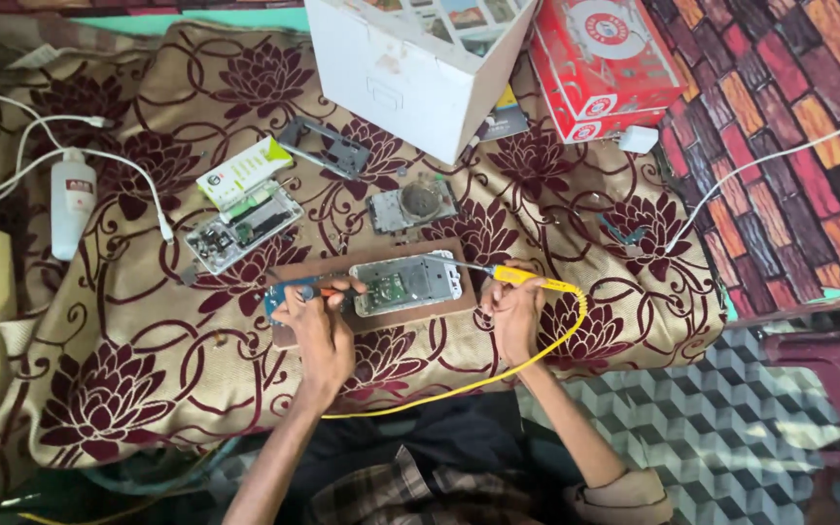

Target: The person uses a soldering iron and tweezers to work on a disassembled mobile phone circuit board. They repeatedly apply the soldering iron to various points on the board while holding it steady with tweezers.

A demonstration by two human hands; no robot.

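Observation:
An opened phone (406,283) lies with its circuit board showing on a brown wooden board (459,303) in the middle of the patterned cloth. My right hand (515,313) grips a yellow-handled soldering iron (529,281); its thin tip reaches left to the phone's upper right corner. A yellow cord (498,374) runs from the iron down toward my lap. My left hand (317,326) rests on the board's left end, fingers closed on a small tool with an orange and blue grip (305,290), pointing at the phone's left edge.
A second opened phone (243,227), a white-green packet (244,171), a grey frame (324,148) and a round-part module (413,203) lie behind. A white box (410,68), red box (603,60), white bottle (71,201), white cables (138,175) and charger (639,139) surround them.

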